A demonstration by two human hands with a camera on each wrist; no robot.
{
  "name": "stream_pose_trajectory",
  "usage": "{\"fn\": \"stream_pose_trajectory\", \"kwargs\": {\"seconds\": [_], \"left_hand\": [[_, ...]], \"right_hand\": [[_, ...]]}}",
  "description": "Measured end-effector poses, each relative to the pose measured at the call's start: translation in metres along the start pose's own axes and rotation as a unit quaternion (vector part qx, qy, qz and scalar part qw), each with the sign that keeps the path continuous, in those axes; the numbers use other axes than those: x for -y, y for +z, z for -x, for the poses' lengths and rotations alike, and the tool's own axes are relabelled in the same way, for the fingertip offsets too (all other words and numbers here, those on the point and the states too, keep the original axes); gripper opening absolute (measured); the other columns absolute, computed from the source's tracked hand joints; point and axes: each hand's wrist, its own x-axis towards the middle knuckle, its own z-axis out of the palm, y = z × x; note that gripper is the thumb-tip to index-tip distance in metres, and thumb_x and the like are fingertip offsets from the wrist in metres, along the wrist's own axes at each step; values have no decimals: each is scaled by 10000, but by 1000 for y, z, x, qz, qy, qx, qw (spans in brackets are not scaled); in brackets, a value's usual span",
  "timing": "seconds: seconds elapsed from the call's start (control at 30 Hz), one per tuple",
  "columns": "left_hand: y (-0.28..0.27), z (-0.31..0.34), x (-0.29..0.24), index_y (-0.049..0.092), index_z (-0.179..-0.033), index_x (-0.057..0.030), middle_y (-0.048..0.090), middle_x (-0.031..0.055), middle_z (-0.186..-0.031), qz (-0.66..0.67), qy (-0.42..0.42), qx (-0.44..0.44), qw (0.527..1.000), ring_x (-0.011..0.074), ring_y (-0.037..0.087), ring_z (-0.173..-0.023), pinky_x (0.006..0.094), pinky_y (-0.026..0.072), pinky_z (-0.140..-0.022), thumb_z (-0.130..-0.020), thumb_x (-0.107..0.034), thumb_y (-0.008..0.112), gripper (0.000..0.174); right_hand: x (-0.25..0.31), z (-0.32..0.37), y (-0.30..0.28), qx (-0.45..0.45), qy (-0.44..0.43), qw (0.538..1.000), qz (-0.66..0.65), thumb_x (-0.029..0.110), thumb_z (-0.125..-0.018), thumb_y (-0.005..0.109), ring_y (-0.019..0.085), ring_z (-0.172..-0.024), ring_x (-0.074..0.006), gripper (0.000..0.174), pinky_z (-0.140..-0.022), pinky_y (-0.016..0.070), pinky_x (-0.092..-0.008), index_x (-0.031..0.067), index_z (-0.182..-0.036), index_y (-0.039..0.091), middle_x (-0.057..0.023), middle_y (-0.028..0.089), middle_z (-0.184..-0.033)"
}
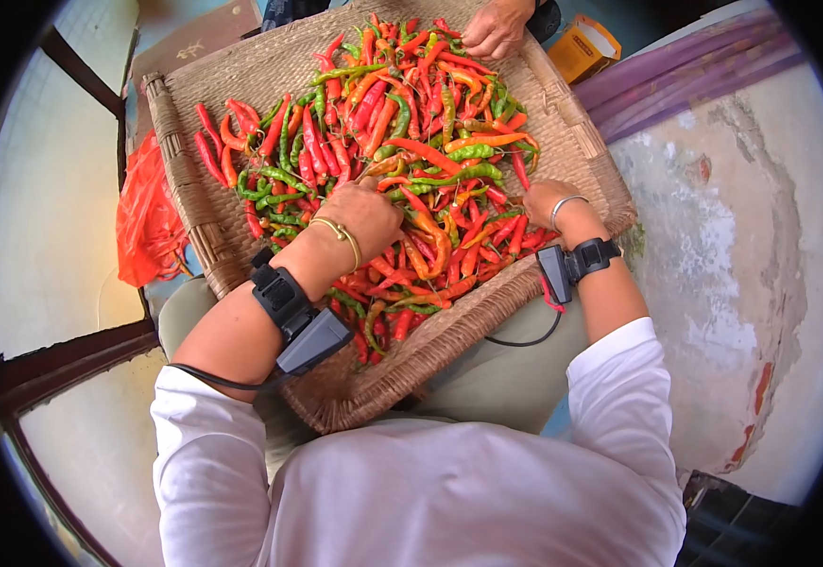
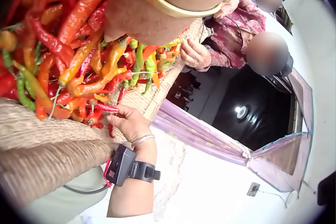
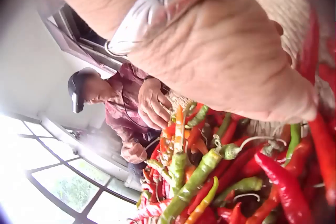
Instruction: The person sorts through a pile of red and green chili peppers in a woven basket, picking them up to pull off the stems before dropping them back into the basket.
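A heap of red, orange and green chili peppers (image 1: 430, 236) covers much of a woven tray (image 1: 577, 156). My left hand (image 1: 364, 217) is down among the peppers near the middle of the heap, its fingertips mostly hidden; I cannot tell whether it holds one. Over at the heap's right edge, my right hand (image 1: 548, 203) pinches a red chili pepper (image 3: 323, 145) between thumb and fingers. The left wrist view shows this right hand (image 2: 131, 124) low beside the tray's rim, with red peppers at its fingertips. Green peppers (image 3: 191, 187) lie just below it in the right wrist view.
Another person's hand (image 1: 498, 28) reaches to the tray's far edge; that person (image 3: 131, 100) sits opposite. A red plastic bag (image 1: 147, 217) hangs at the left, and a yellow box (image 1: 582, 47) stands beyond the far right corner. The tray's raised rim (image 1: 430, 345) crosses my lap.
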Motion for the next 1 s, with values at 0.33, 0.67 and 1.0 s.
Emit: {"fn": "stream_pose_trajectory", "kwargs": {"seconds": [0.33,0.67,1.0], "left_hand": [[-3,1,0,625,-691,-113,615,46,-653,-72,-8,3,997,218,607,-702,338,489,-548,-744,-248,537,169],[-20,0,-3,564,-794,-64,569,74,-765,31,22,-188,981,233,589,-723,334,495,-575,-740,-213,593,162],[-15,-5,-5,530,-1000,-57,549,101,-937,123,32,-241,962,269,557,-847,341,480,-683,-732,-197,617,315]], "right_hand": [[15,-15,10,-243,2,868,-433,228,-745,626,583,-758,-224,413,-716,460,-316,15,-1088,539,-121,613,-840],[62,20,-46,-218,11,918,-331,279,-757,611,559,-879,-271,309,-769,451,-384,67,-980,588,-120,582,-956],[77,30,-37,-311,-109,898,-290,173,-687,638,577,-795,-304,269,-710,459,-391,58,-927,593,-141,602,-841]]}}
